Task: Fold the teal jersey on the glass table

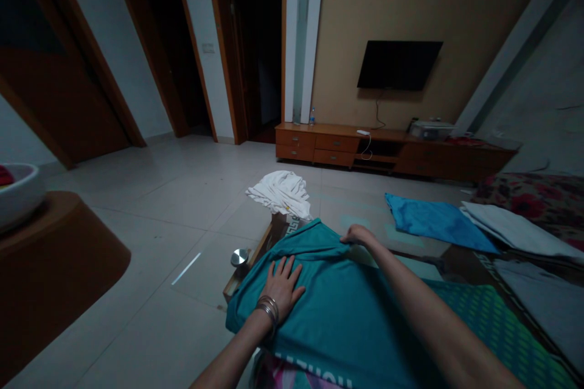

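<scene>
Dim room, dark doorway (258, 55) with its interior unreadable; black TV (400, 65) on the beige wall above a long wooden cabinet (335, 144). On the cabinet: small bottle (312, 116), clear-looking container (431, 129), contents too dark to make out. Teal shirt (337, 304) lies across the near part of a low glass-topped table (261, 247), hiding much of that end; its bottom edge runs out of frame, so the white lettering (314, 371) is cut off and not fully legible. Pink patterned fabric (292, 375) peeks out under the shirt, mostly covered. Left hand (281, 289) lies flat on the shirt, fingers spread, gripping nothing; bracelets (268, 309) at the wrist. Right hand (358, 235) has its fingers curled and pinching the shirt's far edge; fingertips partly out of sight. Right forearm crosses in front of the shirt's right side and blocks part of it. Around: crumpled white cloth (279, 191) just beyond the shirt, round metal piece (239, 258) at left. To the right, blue cloth (426, 220), white folded cloth (515, 228), grey cloth (542, 298), green patterned cloth (497, 322) partly behind the forearm. White bowl (20, 197), far left, cut by the frame; red item inside barely shows.
</scene>
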`<state>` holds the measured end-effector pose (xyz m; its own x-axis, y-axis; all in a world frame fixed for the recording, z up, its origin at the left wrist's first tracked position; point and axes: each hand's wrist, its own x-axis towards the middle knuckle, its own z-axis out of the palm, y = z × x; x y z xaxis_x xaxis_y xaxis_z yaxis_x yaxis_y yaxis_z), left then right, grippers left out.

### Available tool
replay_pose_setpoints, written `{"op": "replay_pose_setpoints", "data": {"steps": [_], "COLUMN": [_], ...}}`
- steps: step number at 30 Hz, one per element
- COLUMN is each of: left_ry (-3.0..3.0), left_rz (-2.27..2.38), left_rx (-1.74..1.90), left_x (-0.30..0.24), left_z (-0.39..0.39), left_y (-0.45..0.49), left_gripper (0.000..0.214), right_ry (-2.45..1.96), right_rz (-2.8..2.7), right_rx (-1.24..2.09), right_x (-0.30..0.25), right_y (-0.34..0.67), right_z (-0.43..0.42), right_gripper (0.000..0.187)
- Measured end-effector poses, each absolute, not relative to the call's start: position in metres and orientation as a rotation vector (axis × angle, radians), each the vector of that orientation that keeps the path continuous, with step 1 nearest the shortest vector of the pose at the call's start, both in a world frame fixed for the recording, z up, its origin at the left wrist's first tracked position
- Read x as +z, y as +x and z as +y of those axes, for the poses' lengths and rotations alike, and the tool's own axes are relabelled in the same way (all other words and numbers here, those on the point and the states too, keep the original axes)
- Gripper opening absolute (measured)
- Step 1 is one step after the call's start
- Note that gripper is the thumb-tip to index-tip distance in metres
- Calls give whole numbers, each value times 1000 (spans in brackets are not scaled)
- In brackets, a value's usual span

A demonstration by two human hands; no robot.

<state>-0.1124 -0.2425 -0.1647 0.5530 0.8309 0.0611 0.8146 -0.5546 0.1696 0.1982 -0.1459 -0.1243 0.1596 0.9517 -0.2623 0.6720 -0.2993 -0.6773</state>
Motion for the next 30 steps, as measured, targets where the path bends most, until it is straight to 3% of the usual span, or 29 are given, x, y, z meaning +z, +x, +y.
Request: {"op": "replay_pose_setpoints", "data": {"steps": [5, 10, 16, 30], "left_ry": [2666, 2668, 2614, 2615], "left_rz": [1428, 1402, 1415, 1394], "left_rx": [135, 147, 102, 40], "left_x": [-160, -162, -162, -160], "left_z": [-242, -238, -235, -230], "left_y": [-111, -111, -112, -111], "left_gripper": [56, 57, 59, 61], "right_ry": [-2150, -2077, -2026, -2088], "right_rz": [-1729, -1901, -2065, -2039], "right_rx": [616, 377, 292, 283], "right_x": [-126, -133, -129, -147], "right_y": [174, 136, 120, 110], "right_z": [-123, -97, -68, -26], "right_gripper": [16, 47, 26, 38]}}
